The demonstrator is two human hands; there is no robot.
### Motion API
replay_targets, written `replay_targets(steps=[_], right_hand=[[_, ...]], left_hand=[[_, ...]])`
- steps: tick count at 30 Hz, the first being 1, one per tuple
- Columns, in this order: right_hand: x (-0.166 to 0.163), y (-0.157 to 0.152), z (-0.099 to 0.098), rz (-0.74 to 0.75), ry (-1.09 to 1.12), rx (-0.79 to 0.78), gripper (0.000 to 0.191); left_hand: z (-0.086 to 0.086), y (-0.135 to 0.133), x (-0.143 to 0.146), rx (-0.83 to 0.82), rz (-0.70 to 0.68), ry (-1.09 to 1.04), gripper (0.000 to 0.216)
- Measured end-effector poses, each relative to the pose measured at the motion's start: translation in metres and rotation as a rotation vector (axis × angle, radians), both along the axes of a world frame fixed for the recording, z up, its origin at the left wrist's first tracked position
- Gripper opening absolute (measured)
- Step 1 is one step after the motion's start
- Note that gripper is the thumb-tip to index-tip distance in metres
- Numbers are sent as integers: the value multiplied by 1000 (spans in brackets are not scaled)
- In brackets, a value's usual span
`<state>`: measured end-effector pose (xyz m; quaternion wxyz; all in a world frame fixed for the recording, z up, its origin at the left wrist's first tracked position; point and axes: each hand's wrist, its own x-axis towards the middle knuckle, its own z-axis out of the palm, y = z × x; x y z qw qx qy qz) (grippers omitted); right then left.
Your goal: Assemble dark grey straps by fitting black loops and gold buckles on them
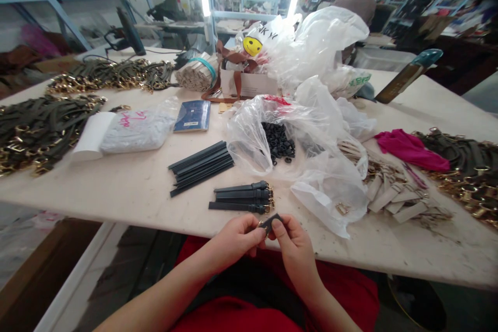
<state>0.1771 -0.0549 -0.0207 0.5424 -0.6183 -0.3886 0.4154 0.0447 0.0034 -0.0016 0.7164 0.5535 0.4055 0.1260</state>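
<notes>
Down at the bottom centre of the frame, by the near edge of the table [136,192], the left hand [237,238] and right hand [294,248] meet, both pinched on a short dark strap [271,222], seemingly mid-fitting its end, which wants a steady, fine grip next.

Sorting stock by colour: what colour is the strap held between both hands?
Dark, near-black strap, seen best in the head view.

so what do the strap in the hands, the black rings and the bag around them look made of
Strap, pinched by left hand and right hand: dark, matte, thin, likely leather or imitation. Black rings: small dull loops, perhaps rubber or strap material; too small to tell. Bag: thin clear plastic, glossy, crinkled, see-through.
</notes>
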Motion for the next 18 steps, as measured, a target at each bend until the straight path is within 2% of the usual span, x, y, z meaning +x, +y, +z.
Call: replay_targets(steps=[6,12,18], right_hand=[[1,4,2,-4,51,-30,26],[3,0,3,-25,-64,8,25],[4,2,2,5,-19,-14,25]], left_hand=[[0,-1,1,-21,7,-19,22],[3,-2,4,-63,34,-5,20],[7,-4,4,-74,24,-29,21]])
